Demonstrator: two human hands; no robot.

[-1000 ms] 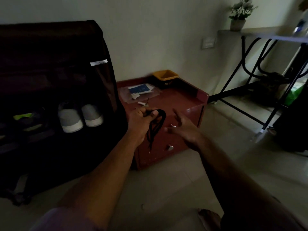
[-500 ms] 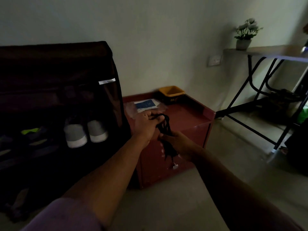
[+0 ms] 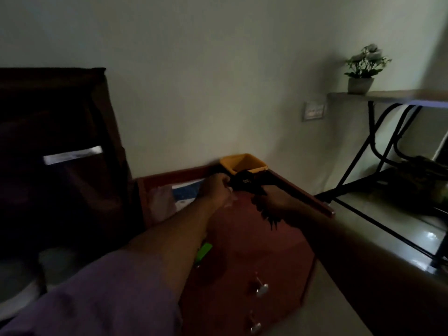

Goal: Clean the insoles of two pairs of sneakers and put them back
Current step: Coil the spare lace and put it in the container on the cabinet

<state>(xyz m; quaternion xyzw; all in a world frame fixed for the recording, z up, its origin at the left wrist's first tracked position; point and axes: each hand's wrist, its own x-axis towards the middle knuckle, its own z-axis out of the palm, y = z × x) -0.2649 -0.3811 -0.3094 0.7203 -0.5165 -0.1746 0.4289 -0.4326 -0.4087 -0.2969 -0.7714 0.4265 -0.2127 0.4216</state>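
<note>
Both my hands hold a bundle of black shoelaces over the top of a low red cabinet. My left hand grips one end of the bundle. My right hand is closed round the other part, and loose lace ends hang below it. The laces are just in front of a yellow tub at the cabinet's back edge. At the lower left, pale sneakers show dimly inside a dark fabric shoe rack. No insoles are in sight.
A blue and white paper in a clear sleeve lies on the cabinet top, and a green object shows beside my left forearm. The cabinet front has metal knobs. A black-legged table with a potted plant stands at the right.
I have moved closer to the cabinet and both hands have carried the laces up and back over its top, near the yellow tub. My right hand, free one second ago, has taken hold of them.
</note>
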